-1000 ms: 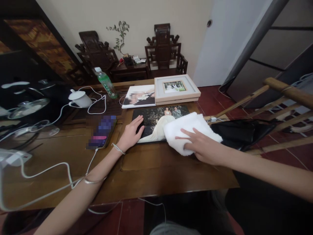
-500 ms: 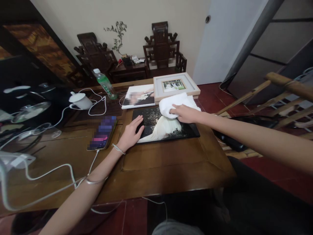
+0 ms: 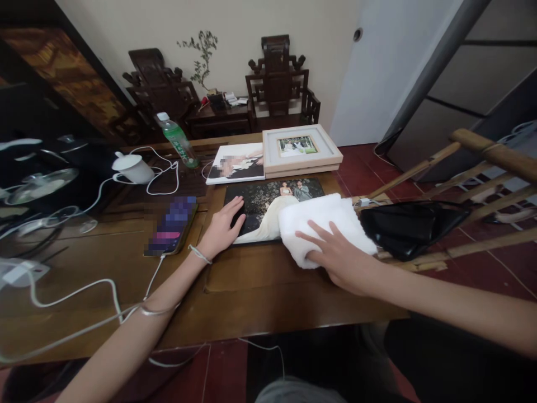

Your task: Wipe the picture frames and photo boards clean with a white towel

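Hands on a wedding photo at a wooden table

The wooden table (image 3: 268, 291) carries a dark photo panel (image 3: 268, 210), its near right corner under a folded white towel (image 3: 323, 224). The right hand (image 3: 339, 260) lies flat, fingers spread, on the towel; the left hand (image 3: 222, 229) presses open-palmed on the panel's left edge, beside a phone (image 3: 172, 225).

towel (image 3: 323, 224): white cloth, soft and fluffy, matt
photo panel (image 3: 268, 207): dark print, smooth, glossy
table (image 3: 268, 291): brown wood, smooth, dull sheen
frame (image 3: 300, 148): pale wood, matt
bag (image 3: 409, 226): black, shiny, looks like plastic
bottle (image 3: 176, 140): clear green plastic
cup (image 3: 132, 168): white, smooth, glazed look
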Demonstrator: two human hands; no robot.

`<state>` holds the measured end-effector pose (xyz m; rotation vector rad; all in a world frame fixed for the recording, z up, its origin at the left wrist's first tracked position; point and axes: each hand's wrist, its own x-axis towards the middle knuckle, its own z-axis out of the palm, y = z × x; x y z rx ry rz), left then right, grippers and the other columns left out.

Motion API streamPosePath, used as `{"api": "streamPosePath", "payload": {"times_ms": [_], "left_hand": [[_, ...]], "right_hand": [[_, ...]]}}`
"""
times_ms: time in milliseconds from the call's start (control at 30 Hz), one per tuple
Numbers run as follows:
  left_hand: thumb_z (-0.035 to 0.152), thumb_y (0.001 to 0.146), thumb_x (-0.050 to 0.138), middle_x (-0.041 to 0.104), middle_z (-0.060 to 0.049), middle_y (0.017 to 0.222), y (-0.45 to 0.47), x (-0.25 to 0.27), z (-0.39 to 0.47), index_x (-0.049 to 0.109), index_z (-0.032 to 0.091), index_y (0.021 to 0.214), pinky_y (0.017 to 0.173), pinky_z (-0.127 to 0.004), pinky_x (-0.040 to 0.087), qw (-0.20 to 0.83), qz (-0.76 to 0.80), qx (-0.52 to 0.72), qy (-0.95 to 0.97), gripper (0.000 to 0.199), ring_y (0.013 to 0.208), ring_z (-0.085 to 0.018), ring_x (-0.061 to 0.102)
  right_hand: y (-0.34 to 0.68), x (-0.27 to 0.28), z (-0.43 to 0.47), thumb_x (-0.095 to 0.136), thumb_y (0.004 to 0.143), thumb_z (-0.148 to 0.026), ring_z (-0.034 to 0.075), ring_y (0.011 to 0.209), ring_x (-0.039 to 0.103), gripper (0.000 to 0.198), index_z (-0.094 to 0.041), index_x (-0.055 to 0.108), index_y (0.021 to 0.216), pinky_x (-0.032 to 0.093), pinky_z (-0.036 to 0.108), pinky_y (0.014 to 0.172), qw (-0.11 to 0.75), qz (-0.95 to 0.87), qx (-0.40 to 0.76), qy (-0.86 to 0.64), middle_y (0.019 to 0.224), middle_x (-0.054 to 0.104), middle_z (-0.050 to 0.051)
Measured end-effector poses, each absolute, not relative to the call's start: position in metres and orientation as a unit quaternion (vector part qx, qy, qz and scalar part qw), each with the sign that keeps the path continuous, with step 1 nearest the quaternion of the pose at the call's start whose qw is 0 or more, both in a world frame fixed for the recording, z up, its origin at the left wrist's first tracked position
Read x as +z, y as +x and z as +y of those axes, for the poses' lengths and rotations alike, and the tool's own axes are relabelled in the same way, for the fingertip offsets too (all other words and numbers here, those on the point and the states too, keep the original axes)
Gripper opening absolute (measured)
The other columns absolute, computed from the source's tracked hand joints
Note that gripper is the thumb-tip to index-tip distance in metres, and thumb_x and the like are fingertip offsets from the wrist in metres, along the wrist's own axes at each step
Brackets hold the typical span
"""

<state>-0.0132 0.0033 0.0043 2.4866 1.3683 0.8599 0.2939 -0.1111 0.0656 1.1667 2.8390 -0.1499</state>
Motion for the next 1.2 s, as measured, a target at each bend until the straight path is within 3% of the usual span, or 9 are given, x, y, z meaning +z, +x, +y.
{"api": "streamPosePath", "payload": {"times_ms": [200,367,567,800,1000,1200], "left_hand": [[0.042,0.096,0.042,0.051,-0.019,0.142,-0.013,0.004,0.004,0.056,0.007,0.129,0.115,-0.046,0.034,0.083,0.457,0.295,0.835,0.05,0.135,-0.028,0.045],[0.043,0.096,0.042,0.051,-0.017,0.142,-0.013,0.005,0.003,0.056,0.01,0.13,0.114,-0.048,0.035,0.085,0.457,0.293,0.835,0.049,0.136,-0.027,0.045],[0.043,0.096,0.042,0.05,-0.016,0.143,-0.014,0.005,0.003,0.056,0.01,0.131,0.115,-0.048,0.034,0.087,0.456,0.29,0.837,0.049,0.136,-0.027,0.044],[0.042,0.097,0.042,0.05,-0.018,0.143,-0.013,0.004,0.004,0.055,0.008,0.131,0.115,-0.047,0.034,0.091,0.459,0.289,0.835,0.05,0.136,-0.027,0.044],[0.041,0.096,0.041,0.05,-0.017,0.143,-0.011,0.005,0.003,0.056,0.009,0.13,0.115,-0.047,0.034,0.088,0.46,0.29,0.835,0.049,0.136,-0.026,0.044],[0.04,0.096,0.041,0.05,-0.019,0.142,-0.01,0.004,0.004,0.056,0.006,0.13,0.115,-0.046,0.034,0.081,0.46,0.29,0.835,0.05,0.136,-0.027,0.044]], "right_hand": [[0.297,0.07,-0.079,0.043,0.067,0.007,0.039,0.144,0.018,0.058,-0.017,0.062,0.115,0.028,0.07,0.105,0.026,0.937,-0.057,0.343,0.154,0.036,0.012],[0.283,0.073,-0.025,0.038,0.067,0.009,0.037,0.144,0.02,0.061,-0.018,0.058,0.118,0.031,0.07,0.103,0.022,0.933,-0.06,0.354,0.154,0.035,0.012],[0.26,0.072,0.024,0.042,0.073,0.005,0.035,0.141,0.028,0.059,-0.017,0.052,0.126,0.031,0.064,0.105,0.028,0.915,-0.057,0.397,0.134,0.054,0.019],[0.255,0.062,-0.014,0.041,0.073,0.006,0.043,0.143,0.019,0.065,-0.016,0.05,0.133,0.029,0.073,0.101,0.027,0.923,-0.002,0.384,0.157,0.029,0.014],[0.261,0.062,-0.089,0.049,0.071,0.0,0.046,0.143,0.014,0.059,-0.017,0.058,0.127,0.022,0.075,0.104,0.044,0.935,-0.022,0.352,0.158,0.027,0.013],[0.268,0.065,-0.101,0.051,0.071,-0.002,0.042,0.144,0.017,0.054,-0.021,0.062,0.121,0.026,0.073,0.104,0.048,0.944,-0.047,0.322,0.157,0.031,0.009]]}}
